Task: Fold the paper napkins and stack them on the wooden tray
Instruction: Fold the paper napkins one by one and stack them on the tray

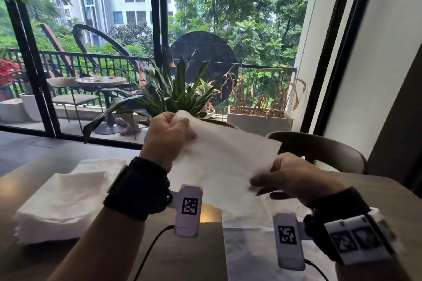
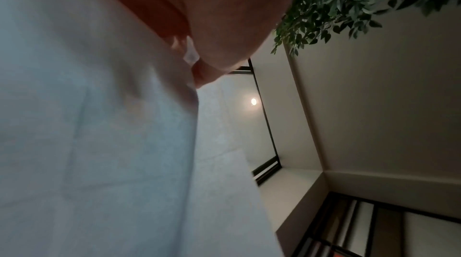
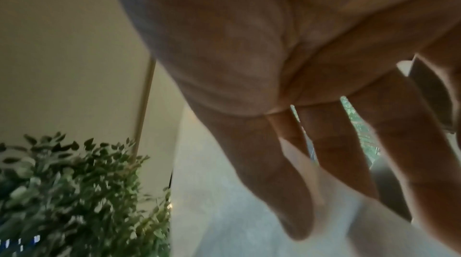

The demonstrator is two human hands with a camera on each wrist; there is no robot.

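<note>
Left hand pinching napkin far corner, right hand pinching near edge, sheet slanting away leftward

White napkin aloft; napkin stack left
</note>
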